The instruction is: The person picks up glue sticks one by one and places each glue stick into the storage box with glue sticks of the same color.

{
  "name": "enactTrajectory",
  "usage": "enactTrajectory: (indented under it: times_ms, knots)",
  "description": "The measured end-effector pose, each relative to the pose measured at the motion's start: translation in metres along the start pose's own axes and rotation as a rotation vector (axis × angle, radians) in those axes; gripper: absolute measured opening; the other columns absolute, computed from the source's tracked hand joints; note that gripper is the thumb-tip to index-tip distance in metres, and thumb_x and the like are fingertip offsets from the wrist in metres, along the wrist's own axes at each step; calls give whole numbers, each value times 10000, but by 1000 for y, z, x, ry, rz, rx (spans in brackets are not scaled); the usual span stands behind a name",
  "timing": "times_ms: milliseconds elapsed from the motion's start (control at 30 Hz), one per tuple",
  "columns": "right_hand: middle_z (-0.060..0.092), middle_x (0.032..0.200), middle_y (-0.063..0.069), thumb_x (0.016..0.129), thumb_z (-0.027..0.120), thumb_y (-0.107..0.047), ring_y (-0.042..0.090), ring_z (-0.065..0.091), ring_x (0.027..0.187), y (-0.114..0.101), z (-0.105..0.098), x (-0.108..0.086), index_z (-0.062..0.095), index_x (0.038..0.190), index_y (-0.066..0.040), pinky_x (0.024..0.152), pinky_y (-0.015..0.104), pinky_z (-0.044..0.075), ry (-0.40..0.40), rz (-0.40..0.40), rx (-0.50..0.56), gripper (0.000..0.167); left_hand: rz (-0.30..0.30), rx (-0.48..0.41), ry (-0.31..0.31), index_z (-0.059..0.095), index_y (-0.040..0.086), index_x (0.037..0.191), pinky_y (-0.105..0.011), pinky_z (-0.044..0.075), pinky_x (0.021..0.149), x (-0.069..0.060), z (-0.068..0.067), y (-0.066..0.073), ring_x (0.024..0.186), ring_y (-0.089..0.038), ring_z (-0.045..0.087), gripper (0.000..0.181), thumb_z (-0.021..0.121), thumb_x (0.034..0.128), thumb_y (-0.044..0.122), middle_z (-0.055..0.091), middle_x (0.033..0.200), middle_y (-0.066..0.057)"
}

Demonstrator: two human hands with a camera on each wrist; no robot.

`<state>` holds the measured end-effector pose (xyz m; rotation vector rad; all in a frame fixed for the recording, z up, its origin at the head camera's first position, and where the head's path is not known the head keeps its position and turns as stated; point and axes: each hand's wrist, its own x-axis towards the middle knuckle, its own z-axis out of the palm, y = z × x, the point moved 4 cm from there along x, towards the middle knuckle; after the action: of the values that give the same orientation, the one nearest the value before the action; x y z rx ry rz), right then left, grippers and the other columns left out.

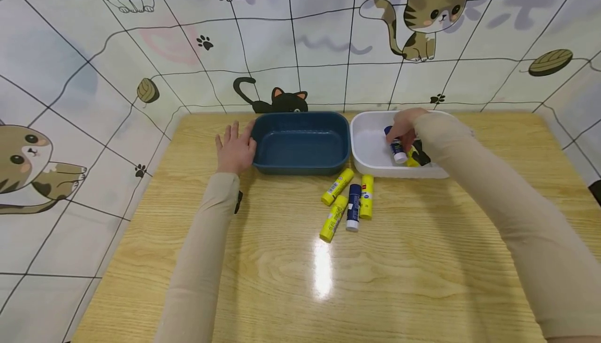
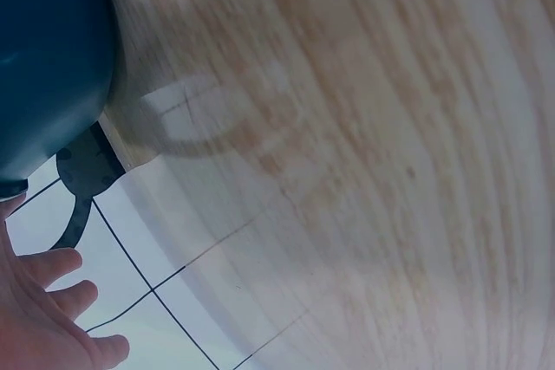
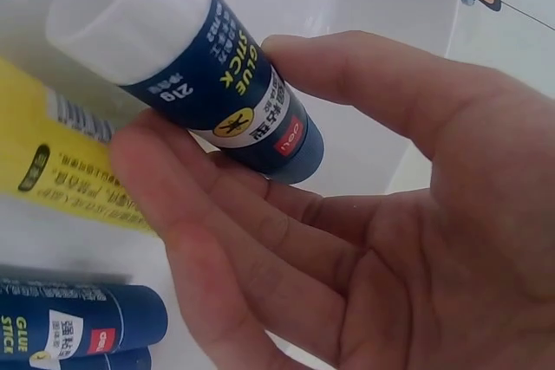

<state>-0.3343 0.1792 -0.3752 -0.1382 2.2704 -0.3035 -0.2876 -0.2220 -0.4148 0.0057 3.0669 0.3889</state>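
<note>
Between thumb and fingers, my right hand (image 1: 407, 122) pinches a blue glue stick (image 3: 225, 84) with a white base, tilted inside the white bin (image 1: 368, 142). A yellow glue stick (image 3: 65, 145) lies under it, and blue glue sticks (image 3: 78, 322) lie beside the hand in the right wrist view. My left hand (image 1: 236, 149) touches the left rim of the dark blue bin (image 1: 300, 150), fingers extended. In the left wrist view, only part of that hand shows below the bin's wall. The right forearm hides part of the white bin's right side.
In front of the bins, several yellow glue sticks (image 1: 334, 219) and one blue glue stick (image 1: 353, 207) lie on the wooden table (image 1: 281, 280). The two bins stand side by side at the table's back edge, against a cat-patterned backdrop (image 1: 324, 45).
</note>
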Motion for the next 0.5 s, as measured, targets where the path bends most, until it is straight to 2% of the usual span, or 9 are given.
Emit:
enactTrajectory:
  times_ms: [300,500]
  knots:
    - [699,751,126,931,594,-267,150,681,612,-11,-2,-2,543,1040,134,585,215,499,28,-10,21,418,4,-2,11,183,290,1558,-612,-22,1102,2,-1,0,1451,-362,43,540,248,1022,307,109,1587,-176]
    - [700,725,119,925,600,-256,138,677,584,-16,-2,-2,542,1003,122,563,199,499,14,-36,28,390,3,-1,6,181,289,1558,-614,-20,1101,3,1,-1,1450,-364,48,540,245,1022,311,114,1586,-179]
